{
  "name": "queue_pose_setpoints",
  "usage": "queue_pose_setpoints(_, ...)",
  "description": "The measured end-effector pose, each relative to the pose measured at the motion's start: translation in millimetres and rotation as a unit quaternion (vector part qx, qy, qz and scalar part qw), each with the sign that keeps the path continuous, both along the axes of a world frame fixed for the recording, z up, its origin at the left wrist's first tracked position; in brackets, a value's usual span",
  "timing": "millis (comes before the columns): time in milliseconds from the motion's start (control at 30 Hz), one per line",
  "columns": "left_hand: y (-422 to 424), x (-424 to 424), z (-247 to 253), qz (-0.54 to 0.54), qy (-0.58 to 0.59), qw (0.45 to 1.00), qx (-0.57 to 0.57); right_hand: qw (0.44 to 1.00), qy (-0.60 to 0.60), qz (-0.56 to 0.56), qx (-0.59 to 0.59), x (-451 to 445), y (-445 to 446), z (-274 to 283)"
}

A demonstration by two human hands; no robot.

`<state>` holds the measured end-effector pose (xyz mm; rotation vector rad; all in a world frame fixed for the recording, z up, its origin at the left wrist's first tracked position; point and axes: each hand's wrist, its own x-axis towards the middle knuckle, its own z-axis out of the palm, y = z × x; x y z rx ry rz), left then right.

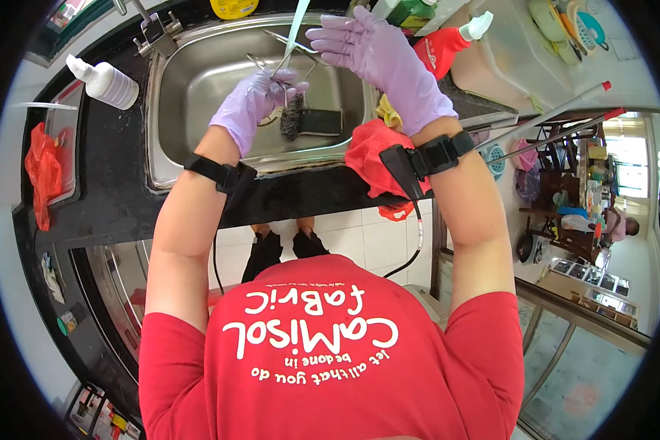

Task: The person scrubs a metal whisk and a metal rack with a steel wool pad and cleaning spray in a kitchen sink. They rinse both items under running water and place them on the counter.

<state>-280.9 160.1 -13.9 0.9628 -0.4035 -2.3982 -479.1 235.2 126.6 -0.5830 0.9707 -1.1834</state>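
My left hand [259, 100], in a lilac glove, is closed around a thin metal utensil [284, 65] over the stainless-steel sink [198, 110]. Bent metal wires or loops show around its fingers, but their exact form is unclear. A pale teal strip [297, 25], perhaps a handle, rises from there past the top edge. My right hand [357, 47], gloved alike, is raised over the sink's right side, fingers spread, with nothing in it. Below the hands, a dark wire scourer [291, 118] touches a black sponge [321, 122] in the basin.
A tap [157, 36] stands at the back left, beside a white spray bottle [107, 82]. To the right are a red spray bottle [443, 49], a red cloth [374, 157] over the counter edge and two poles [550, 113]. A person [619, 225] is far off right.
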Motion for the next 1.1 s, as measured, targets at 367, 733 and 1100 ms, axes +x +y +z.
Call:
queue_pose_setpoints(367, 1.8, -12.6, 23.1, -0.002, -0.012, 0.995, 0.094, 0.740, 0.597, -0.026, -0.308, 7.7, -12.4, -60.9)
queue_pose_setpoints(733, -10.7, 21.0, 29.5, -0.159, -0.029, 0.987, -0.021, 0.614, 0.758, 0.108, -0.191, 30.4, -6.6, -26.3)
queue_pose_setpoints(1100, -15.2, 47.9, 47.3, -0.131, -0.165, 0.965, -0.157, 0.872, 0.486, 0.039, -0.037, 21.7, -19.5, -57.9)
